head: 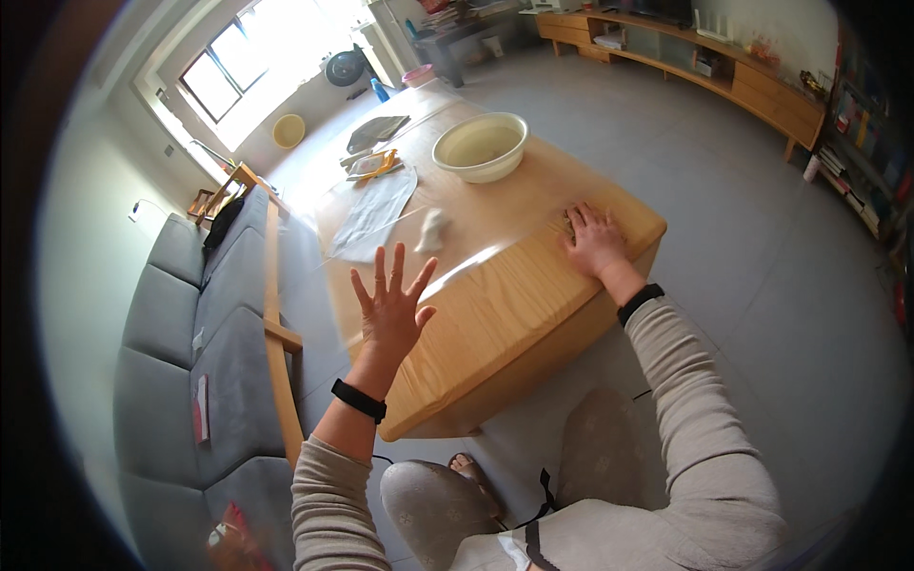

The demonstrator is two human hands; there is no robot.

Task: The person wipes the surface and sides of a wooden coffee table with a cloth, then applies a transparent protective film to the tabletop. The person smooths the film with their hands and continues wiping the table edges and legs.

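My left hand (391, 314) is raised with its fingers spread, holding nothing, over the near left part of the wooden table (493, 307). Near the table's right corner my right hand (594, 239) presses down on a small crumpled cloth (569, 223), mostly hidden beneath the fingers. A clear plastic cover (521, 214) lies over the farther part of the table. On it are a crumpled white cloth (432, 230), a light grey cloth (375, 214) spread flat, and an orange and white packet (374, 164). A cream plastic basin (482, 148), seemingly with water in it, stands beyond my right hand.
A dark flat item (378, 133) lies farther back on the table. A blue bottle (379, 90) and a pink basin (418, 76) are near its far end. The grey sofa (228, 342) with its wooden frame runs along the left. A wooden cabinet (771, 93) stands at the far right.
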